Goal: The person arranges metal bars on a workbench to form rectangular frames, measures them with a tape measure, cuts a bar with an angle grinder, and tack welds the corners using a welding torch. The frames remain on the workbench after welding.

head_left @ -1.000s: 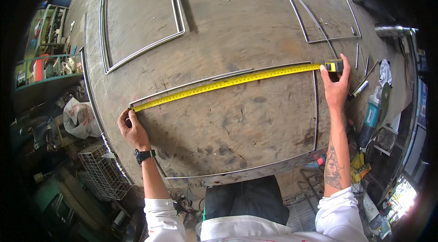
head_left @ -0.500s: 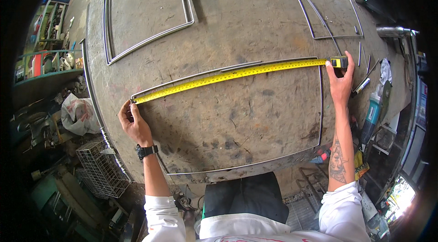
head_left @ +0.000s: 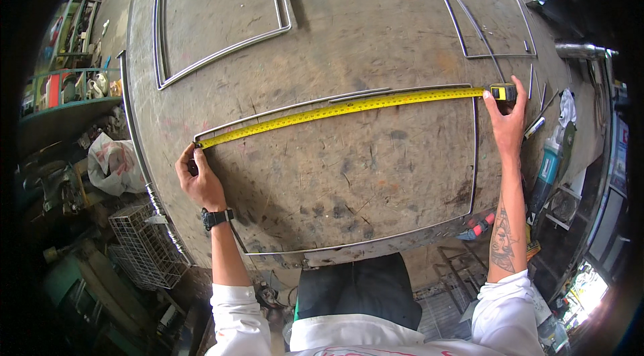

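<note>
A yellow tape measure [head_left: 349,106] is stretched across the worktable, lying along the far side of a bent metal rod frame [head_left: 475,155]. My left hand [head_left: 201,178] pinches the tape's end at the frame's far left corner. Its black case sits in my right hand [head_left: 508,124], thumb and fingers closed round it just past the far right corner. A short loose rod [head_left: 362,94] lies against the frame's far side, next to the tape. The left part of the frame is partly hidden behind my left hand and wrist.
More bent rod frames lie at the far left [head_left: 225,54] and far right [head_left: 463,34] of the worktable [head_left: 349,175]. A teal angle grinder [head_left: 549,161] rests at the right edge. Below the left edge stands a wire basket [head_left: 144,242], with a white bag [head_left: 114,165] nearby.
The view has shifted slightly. Both hands keep their hold on the tape, which stays stretched along the frame; the right hand sits slightly farther right in the picture.
</note>
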`<state>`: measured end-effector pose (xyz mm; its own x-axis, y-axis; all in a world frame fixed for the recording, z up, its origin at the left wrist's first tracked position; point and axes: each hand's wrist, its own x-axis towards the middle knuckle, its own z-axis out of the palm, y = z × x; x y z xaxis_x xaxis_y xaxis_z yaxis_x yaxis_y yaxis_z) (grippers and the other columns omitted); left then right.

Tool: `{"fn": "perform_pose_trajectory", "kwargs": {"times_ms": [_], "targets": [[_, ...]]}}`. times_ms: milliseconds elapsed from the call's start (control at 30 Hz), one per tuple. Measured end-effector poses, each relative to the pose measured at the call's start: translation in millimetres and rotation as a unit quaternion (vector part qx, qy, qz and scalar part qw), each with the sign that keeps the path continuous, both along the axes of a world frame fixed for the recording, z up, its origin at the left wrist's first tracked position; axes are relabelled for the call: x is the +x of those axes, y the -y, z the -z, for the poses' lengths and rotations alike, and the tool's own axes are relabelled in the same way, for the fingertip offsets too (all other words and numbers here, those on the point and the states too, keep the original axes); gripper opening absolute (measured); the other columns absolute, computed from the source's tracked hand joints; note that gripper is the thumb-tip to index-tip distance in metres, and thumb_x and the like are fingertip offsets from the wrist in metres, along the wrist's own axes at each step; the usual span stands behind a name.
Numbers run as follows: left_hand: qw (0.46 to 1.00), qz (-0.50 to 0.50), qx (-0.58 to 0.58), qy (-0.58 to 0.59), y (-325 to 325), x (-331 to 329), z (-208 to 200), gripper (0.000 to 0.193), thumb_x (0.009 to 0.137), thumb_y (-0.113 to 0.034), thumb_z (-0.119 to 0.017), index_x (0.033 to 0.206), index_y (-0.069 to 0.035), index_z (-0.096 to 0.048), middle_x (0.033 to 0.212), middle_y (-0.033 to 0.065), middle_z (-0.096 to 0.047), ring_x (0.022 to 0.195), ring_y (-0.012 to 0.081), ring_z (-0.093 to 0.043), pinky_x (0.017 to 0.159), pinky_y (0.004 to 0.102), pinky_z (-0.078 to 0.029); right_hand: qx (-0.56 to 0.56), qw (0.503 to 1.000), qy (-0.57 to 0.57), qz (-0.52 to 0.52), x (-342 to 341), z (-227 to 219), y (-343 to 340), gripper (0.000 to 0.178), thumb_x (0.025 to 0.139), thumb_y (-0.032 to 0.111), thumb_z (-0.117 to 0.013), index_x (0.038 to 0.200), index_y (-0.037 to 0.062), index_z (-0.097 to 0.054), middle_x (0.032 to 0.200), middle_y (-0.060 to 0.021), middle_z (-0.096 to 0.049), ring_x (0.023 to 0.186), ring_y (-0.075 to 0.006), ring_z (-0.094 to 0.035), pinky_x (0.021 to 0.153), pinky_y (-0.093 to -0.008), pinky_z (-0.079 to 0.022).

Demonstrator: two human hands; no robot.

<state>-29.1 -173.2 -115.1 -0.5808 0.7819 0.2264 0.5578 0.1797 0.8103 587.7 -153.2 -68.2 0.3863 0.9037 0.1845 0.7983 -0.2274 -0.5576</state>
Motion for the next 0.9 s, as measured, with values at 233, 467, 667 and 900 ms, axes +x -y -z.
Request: {"fn": "perform_pose_trajectory", "kwargs": {"times_ms": [233,467,667,900], "targets": [[1.000,-0.004,0.005,0.002,0.4,0.4,2.6,0.020,0.103,-0.016,-0.071,0.118,-0.002,-0.074,0.109,0.0042,-0.072,0.097,0.0128,-0.065,0.087,0.0288,-0.052,0.036,0.985,0.170,-0.021,-19.9,-21.3,5.2,0.077,0.090,0.032,-0.086,0.154,0.0098,-0.049,0.143,-0.0189,-0.054,0.136,-0.0368,-0.052,0.113,-0.0493,-0.045],[1.000,-0.016,0.004,-0.007,0.8,0.8,0.8,0.020,0.103,-0.015,-0.071,0.117,-0.002,-0.074,0.108,0.0041,-0.073,0.096,0.0124,-0.065,0.086,0.0282,-0.052,0.158,0.977,0.108,-0.096,-96.5,-45.0,-12.4,0.032,0.090,0.009,-0.081,0.121,0.0031,-0.073,0.122,-0.0133,-0.071,0.117,-0.0300,-0.066,0.103,-0.0418,-0.051],[1.000,-0.012,0.004,0.007,-2.2,2.7,1.4,0.020,0.102,-0.016,-0.072,0.117,-0.002,-0.075,0.107,0.0040,-0.073,0.096,0.0115,-0.065,0.085,0.0276,-0.052,0.049,0.928,-0.011,-0.369,-202.6,-31.4,-61.6,0.004,0.090,0.009,-0.076,0.093,0.0062,-0.076,0.095,-0.0061,-0.073,0.091,-0.0263,-0.070,0.086,-0.0422,-0.053],[1.000,-0.009,0.015,0.018,1.4,-1.1,5.7,0.019,0.103,-0.014,-0.071,0.117,-0.002,-0.074,0.108,0.0041,-0.072,0.095,0.0115,-0.065,0.085,0.0275,-0.052,-0.093,0.879,0.040,-0.466,-225.5,-24.8,-87.8,0.006,0.092,0.011,-0.075,0.089,0.0052,-0.076,0.094,-0.0068,-0.071,0.093,-0.0284,-0.071,0.091,-0.0446,-0.055]]}}
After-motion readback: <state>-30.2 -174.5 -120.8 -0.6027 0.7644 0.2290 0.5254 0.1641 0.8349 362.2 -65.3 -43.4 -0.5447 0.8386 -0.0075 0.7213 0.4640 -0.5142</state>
